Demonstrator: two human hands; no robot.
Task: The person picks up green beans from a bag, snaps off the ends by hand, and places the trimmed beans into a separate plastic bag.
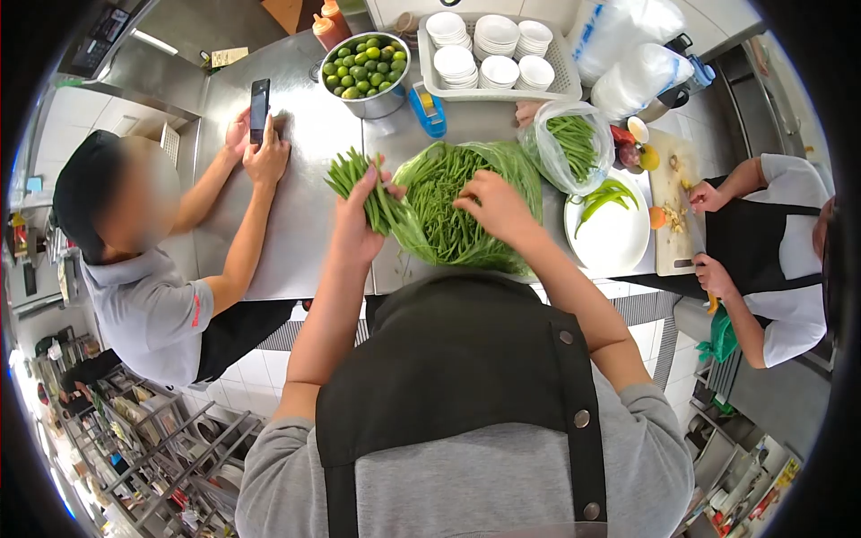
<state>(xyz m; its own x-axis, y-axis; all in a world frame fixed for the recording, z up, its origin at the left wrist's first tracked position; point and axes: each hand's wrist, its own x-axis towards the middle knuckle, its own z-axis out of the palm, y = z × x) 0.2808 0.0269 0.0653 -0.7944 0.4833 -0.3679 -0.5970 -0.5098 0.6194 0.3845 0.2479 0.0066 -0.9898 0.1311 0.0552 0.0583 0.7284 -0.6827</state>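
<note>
My left hand is wrapped round a bundle of green beans, their ends fanning out past the thumb. In front of me lies a large open plastic bag full of loose green beans. Over the right part of that pile is my right hand, fingers bent down and pinched at the beans; what lies between the fingertips is too small to make out. To the right stands a smaller clear bag with more green beans in it.
Behind the bag are a tape dispenser, a pot of limes and a crate of white cups. At right a white plate holds green chillies; a co-worker cuts on a board. At left another person holds a phone.
</note>
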